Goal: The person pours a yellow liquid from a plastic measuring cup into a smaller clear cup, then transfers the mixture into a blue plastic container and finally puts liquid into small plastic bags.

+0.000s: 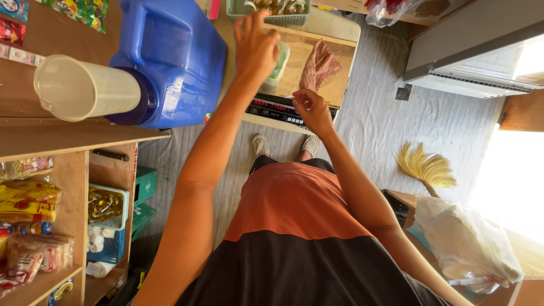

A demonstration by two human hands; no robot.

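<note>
Our left hand [255, 45] spreads loosely over a small tub [279, 63] on the scale's [283, 107] tray; our right hand [310, 109] pinches together at its front edge, near a pink cloth [320, 65] and blue jug [170, 56].

Sleeveless top [300, 226] in two blocks, rust-orange across the upper part, dark charcoal grey below, bare arms with no sleeves or jewellery visible, pale grey-beige slip-on shoes [286, 145] on both feet
</note>
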